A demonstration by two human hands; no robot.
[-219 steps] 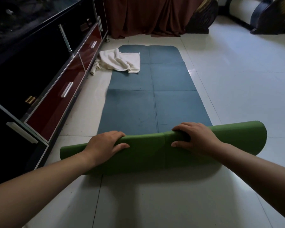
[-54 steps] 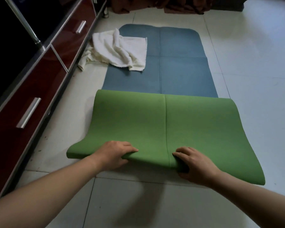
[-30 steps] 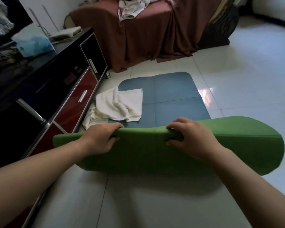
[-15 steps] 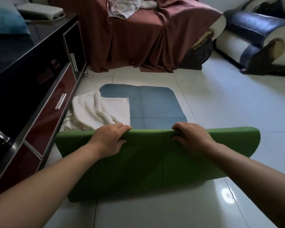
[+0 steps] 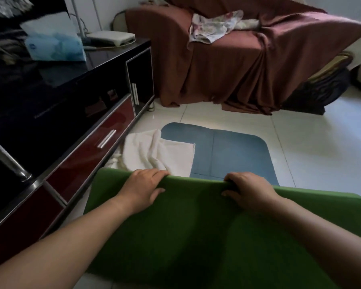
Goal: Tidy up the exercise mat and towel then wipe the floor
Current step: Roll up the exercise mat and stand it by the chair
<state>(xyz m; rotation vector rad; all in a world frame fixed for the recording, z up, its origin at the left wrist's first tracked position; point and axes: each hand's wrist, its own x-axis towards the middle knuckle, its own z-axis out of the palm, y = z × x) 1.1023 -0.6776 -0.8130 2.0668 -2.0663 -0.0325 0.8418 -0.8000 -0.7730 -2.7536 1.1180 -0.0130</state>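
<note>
Head view: I see the left hand (image 5: 143, 187) and right hand (image 5: 249, 191) each gripping the raised green fold of the exercise mat (image 5: 196, 236) beside the cabinet (image 5: 71, 126); the towel (image 5: 154, 155) lies crumpled against the cabinet's base.

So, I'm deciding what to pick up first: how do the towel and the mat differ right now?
The towel is white and rumpled; the mat is smooth, blue on top, green underneath. The towel lies loose, partly on the mat's far left corner, partly on the floor; the mat's near part is lifted, gripped by the left hand and right hand. Both rest at least partly on that floor.
</note>
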